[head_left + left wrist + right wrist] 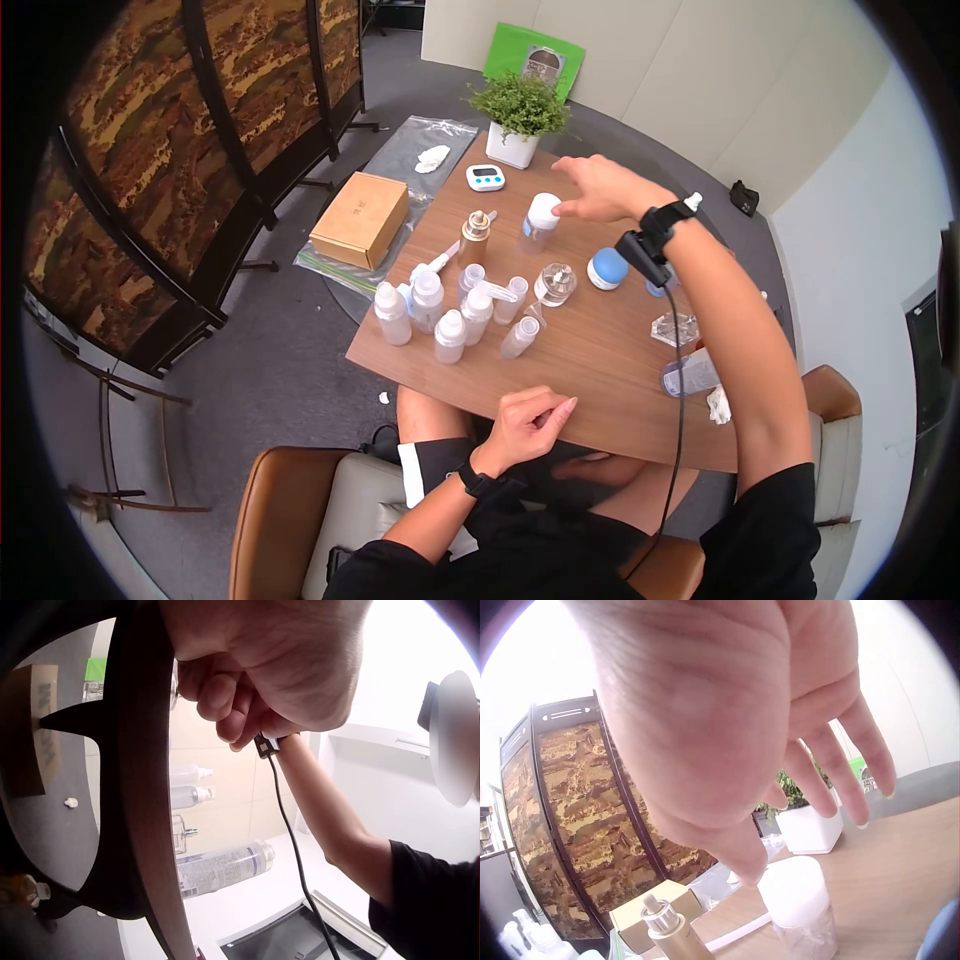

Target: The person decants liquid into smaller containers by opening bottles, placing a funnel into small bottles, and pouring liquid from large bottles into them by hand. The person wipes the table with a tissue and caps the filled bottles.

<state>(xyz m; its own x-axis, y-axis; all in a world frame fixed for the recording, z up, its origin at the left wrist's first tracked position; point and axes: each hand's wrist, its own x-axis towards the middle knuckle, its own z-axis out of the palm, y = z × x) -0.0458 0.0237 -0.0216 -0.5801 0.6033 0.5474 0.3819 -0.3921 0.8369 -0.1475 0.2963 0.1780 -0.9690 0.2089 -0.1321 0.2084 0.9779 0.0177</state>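
Observation:
My right hand (603, 188) reaches over the far part of the table, its fingers spread and nearly straight. Beside it stands a clear jar with a white lid (543, 212); in the right wrist view the thumb tip is right at the edge of that white lid (793, 883). A gold pump bottle (475, 240) stands to the jar's left, and a jar with a blue lid (607, 268) to its right. My left hand (528, 422) hangs loosely curled at the table's near edge, holding nothing; the left wrist view shows its bent fingers (232, 712).
Several frosted plastic bottles (427, 302) crowd the table's left side near a glass bottle (555, 285). A white timer (486, 178) and a potted plant (512, 148) stand at the back. A cardboard box (362, 220) lies left of the table. A black cable (682, 400) hangs from the right wrist.

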